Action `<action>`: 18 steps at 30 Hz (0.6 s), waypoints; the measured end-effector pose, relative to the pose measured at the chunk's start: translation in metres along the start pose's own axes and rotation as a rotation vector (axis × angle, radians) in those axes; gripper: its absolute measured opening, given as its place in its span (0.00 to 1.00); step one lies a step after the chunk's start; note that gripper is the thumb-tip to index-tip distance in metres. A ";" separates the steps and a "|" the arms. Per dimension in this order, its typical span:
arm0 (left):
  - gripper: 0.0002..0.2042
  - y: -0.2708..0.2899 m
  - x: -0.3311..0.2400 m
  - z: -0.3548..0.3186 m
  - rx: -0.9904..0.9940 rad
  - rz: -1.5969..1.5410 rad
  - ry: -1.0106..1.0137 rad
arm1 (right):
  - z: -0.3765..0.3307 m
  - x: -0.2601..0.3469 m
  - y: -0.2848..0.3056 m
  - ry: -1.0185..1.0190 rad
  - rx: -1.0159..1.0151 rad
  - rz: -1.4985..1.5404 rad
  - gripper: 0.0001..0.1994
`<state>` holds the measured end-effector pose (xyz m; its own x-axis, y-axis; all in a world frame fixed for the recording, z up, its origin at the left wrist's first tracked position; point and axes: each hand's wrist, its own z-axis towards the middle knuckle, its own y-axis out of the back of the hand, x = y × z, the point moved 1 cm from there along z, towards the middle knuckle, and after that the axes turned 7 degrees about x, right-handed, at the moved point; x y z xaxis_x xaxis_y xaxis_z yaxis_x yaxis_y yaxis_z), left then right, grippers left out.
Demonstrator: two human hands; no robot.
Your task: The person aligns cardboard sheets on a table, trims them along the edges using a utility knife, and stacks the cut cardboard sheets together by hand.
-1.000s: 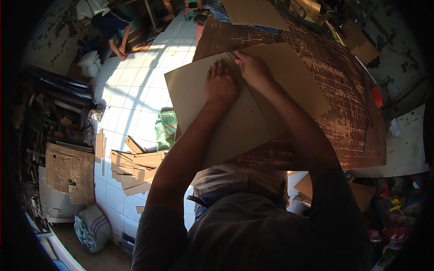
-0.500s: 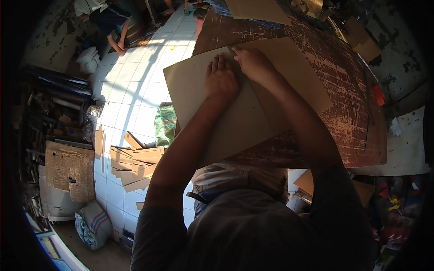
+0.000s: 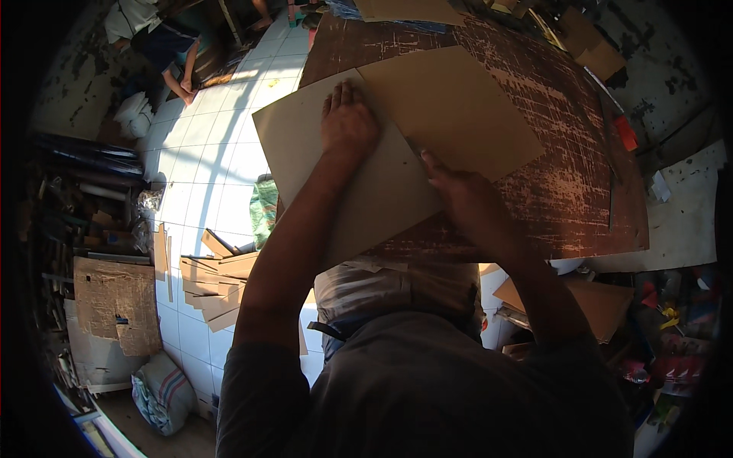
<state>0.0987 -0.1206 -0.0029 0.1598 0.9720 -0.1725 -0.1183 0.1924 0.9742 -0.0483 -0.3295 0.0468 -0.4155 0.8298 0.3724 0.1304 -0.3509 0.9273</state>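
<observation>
A large tan cardboard sheet (image 3: 466,114) lies on a worn brown table (image 3: 565,175), its left part overhanging the table's edge. My left hand (image 3: 347,122) presses flat on the sheet near its far edge, fingers spread. My right hand (image 3: 458,191) rests lower on the sheet, closer to me, fingers curled around a small dark blade-like tool (image 3: 414,145) that is mostly hidden. A straight line runs across the sheet from the far edge down to that tool.
Cut cardboard strips (image 3: 214,278) are heaped on the white tiled floor (image 3: 206,137) at left, beside a green cloth (image 3: 263,210). A torn box (image 3: 114,305) and a sack (image 3: 164,389) sit lower left. Another person (image 3: 164,42) crouches far left. A red tool (image 3: 624,133) lies at the table's right.
My right hand has slid from the sheet's far edge, beside my left hand, down the sheet toward me. My left hand has stayed pressed in place.
</observation>
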 end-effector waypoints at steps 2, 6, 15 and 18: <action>0.28 0.001 -0.004 0.002 0.016 -0.004 -0.003 | -0.035 0.006 0.008 -0.051 0.046 0.038 0.28; 0.28 0.004 -0.007 0.000 0.036 0.025 -0.008 | -0.085 0.009 0.004 -0.146 0.133 -0.011 0.33; 0.25 -0.015 0.006 0.006 -0.103 0.050 -0.049 | -0.143 0.029 0.017 -0.306 0.274 0.054 0.35; 0.25 -0.010 -0.001 0.009 -0.141 0.035 -0.063 | -0.149 0.024 0.032 -0.278 0.216 0.074 0.32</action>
<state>0.1084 -0.1252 -0.0111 0.2135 0.9690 -0.1246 -0.2604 0.1794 0.9487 -0.1880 -0.3850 0.0795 -0.1410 0.9022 0.4077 0.3506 -0.3396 0.8728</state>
